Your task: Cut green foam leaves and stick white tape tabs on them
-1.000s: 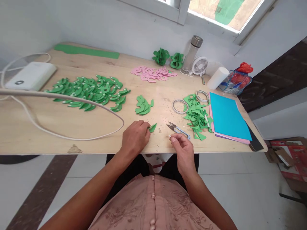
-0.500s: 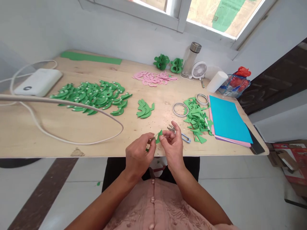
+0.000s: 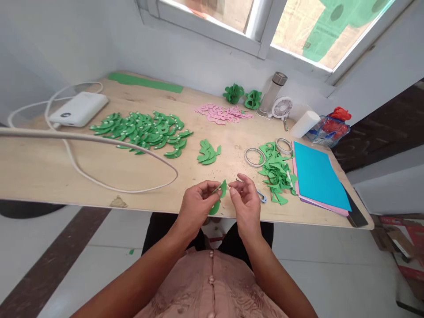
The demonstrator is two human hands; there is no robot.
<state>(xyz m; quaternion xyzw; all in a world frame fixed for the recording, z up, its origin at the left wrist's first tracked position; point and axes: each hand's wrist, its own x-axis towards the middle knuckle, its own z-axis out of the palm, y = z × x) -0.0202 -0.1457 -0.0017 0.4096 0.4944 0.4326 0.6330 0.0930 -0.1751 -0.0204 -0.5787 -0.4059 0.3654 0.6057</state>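
My left hand (image 3: 198, 204) is closed on a curved green paper cutout (image 3: 223, 189), pinched between thumb and fingers above the table's front edge. The cutout's lower part (image 3: 214, 208) hangs below my fingers. To its right, my right hand (image 3: 247, 201) is apart from the paper, fingers loosely curled and spread, with nothing visible in them. Under and beside that hand lies a tool with a blue handle (image 3: 262, 197), mostly covered. A small pile of green cutouts (image 3: 208, 153) rests just beyond my hands.
Left are many green cutouts with white patches (image 3: 142, 130), a white cable (image 3: 126, 191) and a white box (image 3: 79, 108). Pink cutouts (image 3: 221, 114) lie behind. Right are tape rolls (image 3: 255, 164), green scraps (image 3: 276, 172) and blue sheets (image 3: 319, 176). A bottle (image 3: 270, 98) and fan (image 3: 282, 107) stand at the back.
My right hand has come off the green cutout and moved slightly right. My left hand still holds the cutout, now showing more of its lower part. The camera view has shifted.
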